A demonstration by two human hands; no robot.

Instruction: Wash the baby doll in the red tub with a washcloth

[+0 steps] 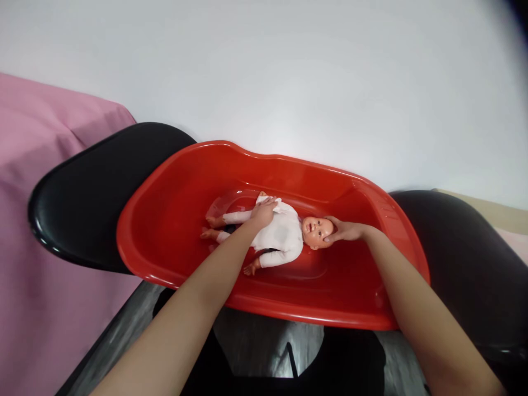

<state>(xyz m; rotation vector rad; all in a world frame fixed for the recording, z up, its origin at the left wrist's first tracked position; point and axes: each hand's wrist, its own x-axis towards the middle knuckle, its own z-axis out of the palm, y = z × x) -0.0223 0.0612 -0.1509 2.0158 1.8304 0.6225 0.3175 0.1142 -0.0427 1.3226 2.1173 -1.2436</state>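
Head view: the red tub [173, 181] bridges two black chairs [91, 192], so weight on its near rim could tip it, I judge, and slide the doll [284, 236], which lies face-up at the tub's centre, head toward 3 o'clock. The left hand [264, 212] rests flat and unclenched on its belly. The right hand [344, 231] cups its head.

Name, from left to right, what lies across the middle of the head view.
Pink cloth → black seat → inside the red tub: doll's legs → left hand → doll's head → right hand → second black seat.
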